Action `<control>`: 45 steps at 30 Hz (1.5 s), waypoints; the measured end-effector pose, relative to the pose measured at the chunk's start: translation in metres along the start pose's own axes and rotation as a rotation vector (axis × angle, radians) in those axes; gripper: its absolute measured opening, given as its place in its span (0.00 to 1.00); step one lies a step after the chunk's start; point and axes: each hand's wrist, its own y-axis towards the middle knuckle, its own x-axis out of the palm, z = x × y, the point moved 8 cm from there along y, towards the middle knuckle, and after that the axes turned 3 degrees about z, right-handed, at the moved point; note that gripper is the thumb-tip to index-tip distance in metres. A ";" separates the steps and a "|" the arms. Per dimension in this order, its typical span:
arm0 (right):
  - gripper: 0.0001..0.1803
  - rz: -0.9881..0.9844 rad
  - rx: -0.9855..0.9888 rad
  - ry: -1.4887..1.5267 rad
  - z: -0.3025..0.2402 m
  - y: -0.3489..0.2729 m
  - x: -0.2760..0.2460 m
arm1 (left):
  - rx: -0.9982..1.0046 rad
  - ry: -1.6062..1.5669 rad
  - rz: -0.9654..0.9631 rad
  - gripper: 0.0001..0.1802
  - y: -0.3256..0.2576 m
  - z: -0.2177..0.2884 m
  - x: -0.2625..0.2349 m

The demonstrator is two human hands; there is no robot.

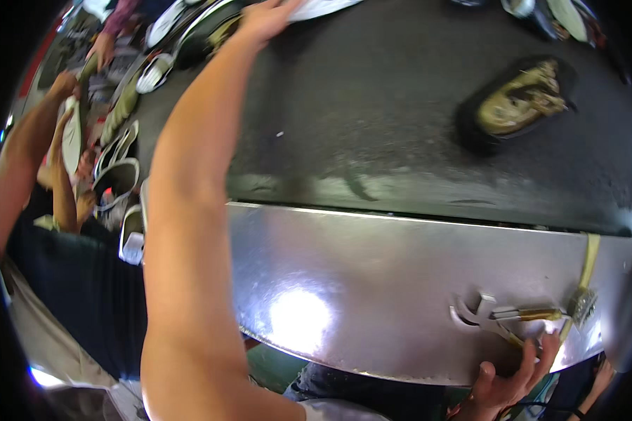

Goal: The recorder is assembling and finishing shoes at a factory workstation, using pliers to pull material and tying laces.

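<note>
My left arm stretches far across the dark belt, and my left hand (265,22) is at the top edge of the view beside a white, flat-looking piece (323,7). The frame cuts off its fingertips, so its grip is hidden. Low on the right, my right hand (505,382) is open with fingers apart, over the front edge of the metal ledge (372,274). Close to its fingertips lie a metal hand tool with curved jaws (470,312) and a tool with a yellowish-brown handle (537,315). A dark shoe with a tan underside (519,102) lies on the belt, away from both hands.
The dark belt (372,105) runs behind the ledge. A yellowish strip (590,259) crosses the ledge by a clear, roundish item (583,306). Shoes and shoe parts (123,175) crowd the left, where co-workers' arms (31,154) reach in. More shoes (565,17) are at the far right.
</note>
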 end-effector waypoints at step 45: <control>0.13 -0.805 0.809 1.393 -0.011 -0.369 0.045 | -0.800 -0.162 0.341 0.47 -0.391 -0.099 -0.340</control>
